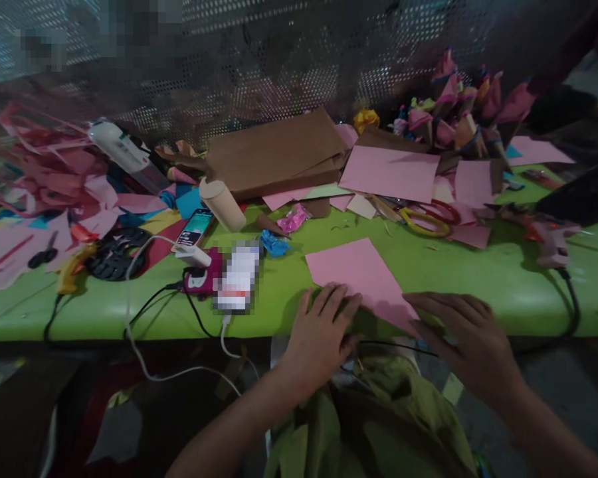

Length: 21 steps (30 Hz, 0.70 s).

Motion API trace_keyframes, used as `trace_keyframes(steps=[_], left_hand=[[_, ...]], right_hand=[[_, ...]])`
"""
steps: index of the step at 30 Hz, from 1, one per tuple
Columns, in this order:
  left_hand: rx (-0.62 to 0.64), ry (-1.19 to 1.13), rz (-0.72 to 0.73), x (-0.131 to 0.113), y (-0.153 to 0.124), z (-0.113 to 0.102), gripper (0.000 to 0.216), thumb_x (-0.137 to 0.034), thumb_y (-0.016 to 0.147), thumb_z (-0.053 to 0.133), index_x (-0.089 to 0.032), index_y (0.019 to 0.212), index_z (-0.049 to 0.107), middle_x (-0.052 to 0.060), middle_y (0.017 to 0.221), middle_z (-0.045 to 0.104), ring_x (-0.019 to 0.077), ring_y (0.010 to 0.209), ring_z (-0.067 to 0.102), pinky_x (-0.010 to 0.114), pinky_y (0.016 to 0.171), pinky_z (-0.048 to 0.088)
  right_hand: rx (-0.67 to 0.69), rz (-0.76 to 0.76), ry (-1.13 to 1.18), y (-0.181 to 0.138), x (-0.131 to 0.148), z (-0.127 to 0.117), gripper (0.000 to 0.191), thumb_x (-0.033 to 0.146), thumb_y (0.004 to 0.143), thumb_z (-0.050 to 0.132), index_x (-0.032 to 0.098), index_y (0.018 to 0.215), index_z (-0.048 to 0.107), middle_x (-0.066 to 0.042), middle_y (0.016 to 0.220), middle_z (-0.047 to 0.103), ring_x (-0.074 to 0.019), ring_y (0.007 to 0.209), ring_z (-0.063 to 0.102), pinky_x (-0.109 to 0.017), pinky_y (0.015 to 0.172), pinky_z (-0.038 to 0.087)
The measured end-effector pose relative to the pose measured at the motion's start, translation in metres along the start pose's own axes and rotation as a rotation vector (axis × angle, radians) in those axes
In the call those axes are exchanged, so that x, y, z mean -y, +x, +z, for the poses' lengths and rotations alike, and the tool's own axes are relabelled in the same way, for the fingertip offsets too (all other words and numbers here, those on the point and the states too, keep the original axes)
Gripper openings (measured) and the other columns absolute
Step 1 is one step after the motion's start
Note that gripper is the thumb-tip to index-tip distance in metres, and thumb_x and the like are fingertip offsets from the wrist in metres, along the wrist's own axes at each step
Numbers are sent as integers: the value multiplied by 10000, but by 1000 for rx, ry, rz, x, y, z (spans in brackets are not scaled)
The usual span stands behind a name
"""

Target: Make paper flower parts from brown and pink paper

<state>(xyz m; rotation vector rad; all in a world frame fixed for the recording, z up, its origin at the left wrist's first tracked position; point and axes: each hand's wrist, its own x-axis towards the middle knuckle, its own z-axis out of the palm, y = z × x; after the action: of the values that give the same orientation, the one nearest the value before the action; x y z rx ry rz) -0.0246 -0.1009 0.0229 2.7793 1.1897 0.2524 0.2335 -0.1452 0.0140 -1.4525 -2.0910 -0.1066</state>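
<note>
A sheet of pink paper (359, 269) lies at the front edge of the green tabletop, turned at an angle. My left hand (321, 332) rests on its lower left edge, fingers apart and stretched over the paper. At the sheet's right corner is my right hand (466, 338), its fingers extended and laid nearly flat, touching the edge. Left of the sheet are a crumpled blue piece (274, 243) and a crumpled pink piece (293, 219). Part of the paper's lower edge is hidden by my hands.
A phone (239, 275) on a white cable lies left, beside a magenta power socket (204, 275). Glue guns, one yellow (74, 269) and one pale (553, 242), flank the work. Behind stand brown cardboard (274, 153), yellow-handled scissors (423, 224) and paper cones (493, 99).
</note>
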Motion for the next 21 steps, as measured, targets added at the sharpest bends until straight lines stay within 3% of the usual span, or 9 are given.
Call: trace_keyframes(steps=[4, 9, 13, 17, 21], left_hand=[[44, -85, 38, 8, 2, -9, 421, -431, 1006, 486, -216, 1345, 615, 92, 1480, 592, 267, 1433, 465, 510, 1188, 367], [75, -78, 43, 24, 8, -28, 341, -387, 1032, 458, -232, 1267, 651, 40, 1469, 615, 217, 1424, 485, 502, 1230, 316], [69, 21, 5, 25, 11, -32, 376, -385, 1030, 466, -215, 1325, 625, 65, 1507, 580, 251, 1440, 467, 541, 1224, 311], [97, 34, 84, 10, 9, -22, 478, -415, 1027, 461, -197, 1446, 535, 84, 1558, 522, 261, 1467, 431, 510, 1228, 309], [92, -1, 121, -2, 10, -10, 559, -488, 1020, 450, -239, 1521, 453, 101, 1605, 455, 284, 1496, 392, 513, 1201, 341]], right_hand=[[129, -64, 11, 35, -18, 8, 359, 351, 1032, 500, 252, 1365, 591, -100, 1281, 725, -268, 1117, 674, -438, 892, 482], [300, -252, 78, 50, -17, 24, 360, 318, 1044, 457, 316, 1362, 627, -28, 1424, 661, -238, 1287, 604, -434, 989, 459], [217, -126, -117, 32, 3, 22, 359, 339, 1029, 481, 277, 1343, 641, -70, 1332, 713, -278, 1137, 662, -456, 910, 450], [193, -6, -305, 10, 22, 8, 350, 330, 1006, 499, 216, 1285, 677, -121, 1150, 749, -295, 909, 676, -456, 799, 428], [218, -20, -221, -1, 19, -6, 331, 348, 1012, 492, 235, 1253, 689, -110, 1100, 752, -277, 917, 679, -425, 780, 436]])
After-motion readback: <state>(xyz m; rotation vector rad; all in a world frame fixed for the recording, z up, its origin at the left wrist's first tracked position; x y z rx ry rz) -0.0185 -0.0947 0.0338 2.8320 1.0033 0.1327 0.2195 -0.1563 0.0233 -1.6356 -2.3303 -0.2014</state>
